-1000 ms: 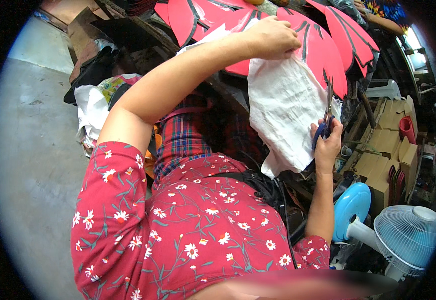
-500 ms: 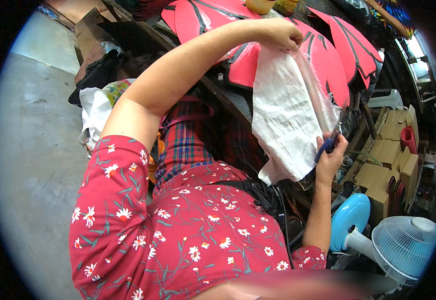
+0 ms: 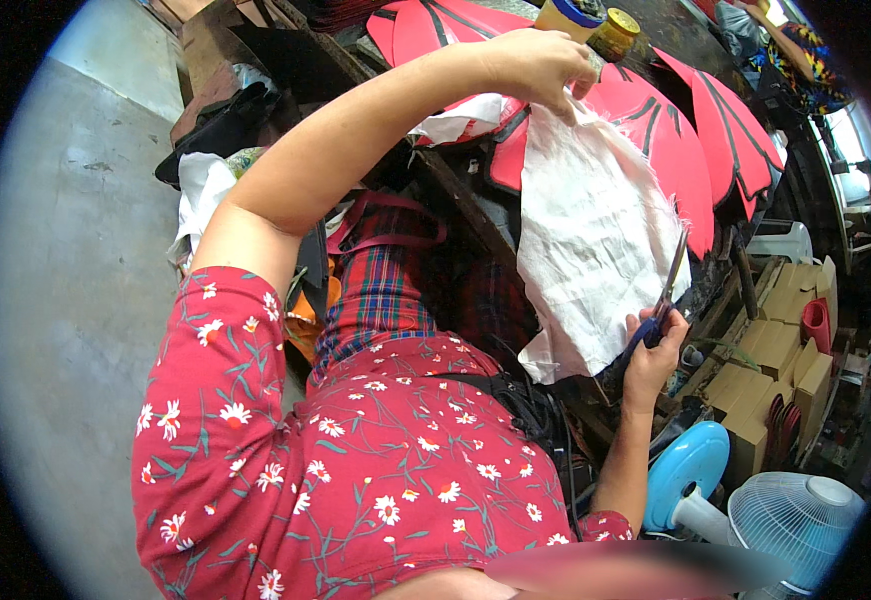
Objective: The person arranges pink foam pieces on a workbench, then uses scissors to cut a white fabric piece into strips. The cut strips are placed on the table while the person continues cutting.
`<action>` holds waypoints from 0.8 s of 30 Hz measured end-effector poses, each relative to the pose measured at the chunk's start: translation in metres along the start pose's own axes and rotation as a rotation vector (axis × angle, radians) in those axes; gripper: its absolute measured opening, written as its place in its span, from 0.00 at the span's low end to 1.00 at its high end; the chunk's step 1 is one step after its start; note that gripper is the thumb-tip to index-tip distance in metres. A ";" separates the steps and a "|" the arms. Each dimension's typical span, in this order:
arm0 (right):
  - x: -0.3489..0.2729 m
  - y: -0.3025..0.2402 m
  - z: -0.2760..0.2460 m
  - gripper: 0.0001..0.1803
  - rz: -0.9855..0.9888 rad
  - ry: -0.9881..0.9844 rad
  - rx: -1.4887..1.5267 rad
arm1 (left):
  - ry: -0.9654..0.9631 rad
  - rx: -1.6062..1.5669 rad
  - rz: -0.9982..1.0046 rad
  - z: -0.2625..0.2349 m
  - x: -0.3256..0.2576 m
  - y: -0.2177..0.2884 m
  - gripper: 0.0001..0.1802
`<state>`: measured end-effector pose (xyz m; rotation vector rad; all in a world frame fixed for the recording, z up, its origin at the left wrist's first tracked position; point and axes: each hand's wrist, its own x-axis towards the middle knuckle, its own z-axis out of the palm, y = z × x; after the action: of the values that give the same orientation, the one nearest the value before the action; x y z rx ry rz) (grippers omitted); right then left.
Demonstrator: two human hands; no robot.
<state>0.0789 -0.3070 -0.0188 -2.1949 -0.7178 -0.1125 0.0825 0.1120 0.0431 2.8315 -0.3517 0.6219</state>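
A white piece of cloth (image 3: 591,240) with frayed edges hangs in front of me, over part of the pink panels. At its top edge my left hand (image 3: 546,68) grips it between thumb and fingers, arm stretched far forward. My right hand (image 3: 656,355) is closed round the blue handles of a pair of scissors (image 3: 668,290). Their blades point up and away, along the cloth's lower right edge; whether they touch it I cannot tell. Pink panels with black stripes (image 3: 646,125) lie on the dark table (image 3: 656,25) beyond the cloth.
Two yellow tubs (image 3: 611,35) stand at the far edge. On the right are brown cardboard boxes (image 3: 751,385), a rolled red sheet (image 3: 816,322) and a blue-and-white fan (image 3: 796,520). Grey floor (image 3: 76,300) lies left. Another person's arm (image 3: 786,45) shows far right.
The scissors' blades now show beside the cloth; before, only the blue handles were visible. The folded right side of the cloth now hangs flatter. My left fingers have loosened from a fist.
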 end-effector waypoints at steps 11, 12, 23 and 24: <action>0.000 0.007 0.002 0.28 -0.024 0.027 -0.083 | 0.033 0.152 0.057 0.022 0.009 0.024 0.09; 0.000 0.008 0.002 0.28 -0.023 0.026 -0.046 | 0.021 0.155 0.073 0.025 0.011 0.027 0.10; 0.000 0.006 0.003 0.29 -0.112 0.046 -0.264 | -0.169 0.057 -0.101 0.002 0.044 -0.004 0.24; 0.001 0.006 0.003 0.29 -0.144 0.047 -0.270 | 0.120 0.048 0.055 0.006 0.042 -0.006 0.14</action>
<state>0.0819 -0.3072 -0.0247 -2.3834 -0.8762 -0.3512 0.1237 0.1079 0.0554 2.8216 -0.3990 0.8176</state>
